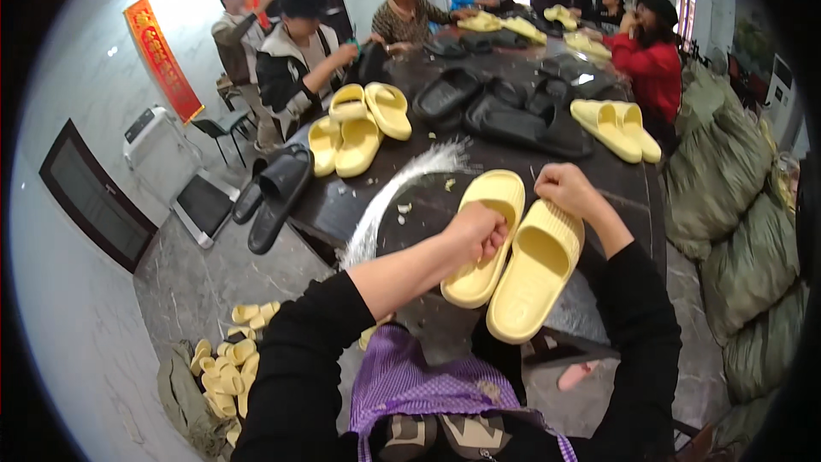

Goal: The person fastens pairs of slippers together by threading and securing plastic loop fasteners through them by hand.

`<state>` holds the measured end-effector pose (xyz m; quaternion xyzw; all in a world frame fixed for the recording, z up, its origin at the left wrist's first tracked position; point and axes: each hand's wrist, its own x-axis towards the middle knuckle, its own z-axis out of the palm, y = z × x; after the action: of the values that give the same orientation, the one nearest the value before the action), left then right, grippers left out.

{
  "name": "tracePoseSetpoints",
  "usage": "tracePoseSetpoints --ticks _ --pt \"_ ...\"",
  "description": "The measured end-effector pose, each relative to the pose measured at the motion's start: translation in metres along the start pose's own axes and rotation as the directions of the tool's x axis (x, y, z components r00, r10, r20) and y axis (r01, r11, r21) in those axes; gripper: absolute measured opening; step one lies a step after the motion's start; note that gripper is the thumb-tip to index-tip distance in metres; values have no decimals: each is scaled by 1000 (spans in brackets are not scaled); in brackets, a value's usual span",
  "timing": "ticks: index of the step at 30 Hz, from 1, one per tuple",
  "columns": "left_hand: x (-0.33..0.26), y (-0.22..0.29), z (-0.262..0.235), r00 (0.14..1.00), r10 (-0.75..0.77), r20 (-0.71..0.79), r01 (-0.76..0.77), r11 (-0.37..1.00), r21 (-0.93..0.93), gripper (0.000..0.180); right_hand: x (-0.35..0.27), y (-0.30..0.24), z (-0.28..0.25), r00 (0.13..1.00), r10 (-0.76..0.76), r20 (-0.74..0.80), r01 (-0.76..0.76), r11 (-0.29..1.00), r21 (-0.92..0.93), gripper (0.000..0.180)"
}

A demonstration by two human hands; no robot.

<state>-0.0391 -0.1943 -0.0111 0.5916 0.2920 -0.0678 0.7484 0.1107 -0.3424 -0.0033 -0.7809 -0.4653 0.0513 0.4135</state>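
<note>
Two yellow slide slippers lie side by side in front of me at the table's near edge, toes pointing away: a left slipper (473, 284) and a right slipper (532, 265). My left hand (479, 229) is closed over the left slipper, its fingers curled against the strap area. Whatever it grips is hidden. At the toe of the right slipper, my right hand (564, 186) is closed in a pinch; what lies between its fingers cannot be made out. A bundle of thin white strands (385, 205) lies on the table left of the slippers.
Yellow slippers (359, 133) and black slippers (513, 115) rest farther up the dark table (633, 197). Black slippers (278, 192) overhang its left edge. Yellow slippers (227, 372) are heaped on the floor. Stuffed sacks (727, 171) stand right. Several people work around the table.
</note>
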Motion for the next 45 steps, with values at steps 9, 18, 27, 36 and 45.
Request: tracePoseSetpoints --ticks 9,18,27,36,45 --pt "13 15 13 998 67 -10 -63 976 208 19 19 4 -9 937 -305 171 283 949 142 4" --pt "17 19 15 998 60 -7 -57 971 232 18 19 9 -7 956 -185 226 221 964 -145 9" --pt "2 21 4 987 95 127 -125 957 261 15 7 -10 -4 971 -181 154 236 795 -558 11" --pt "43 43 2 415 886 205 -659 138 740 22 4 -23 4 911 -407 66 382 773 -507 10" --pt "52 58 12 747 613 257 -482 233 845 20 3 -17 7 877 -481 -12 427 789 -442 9"
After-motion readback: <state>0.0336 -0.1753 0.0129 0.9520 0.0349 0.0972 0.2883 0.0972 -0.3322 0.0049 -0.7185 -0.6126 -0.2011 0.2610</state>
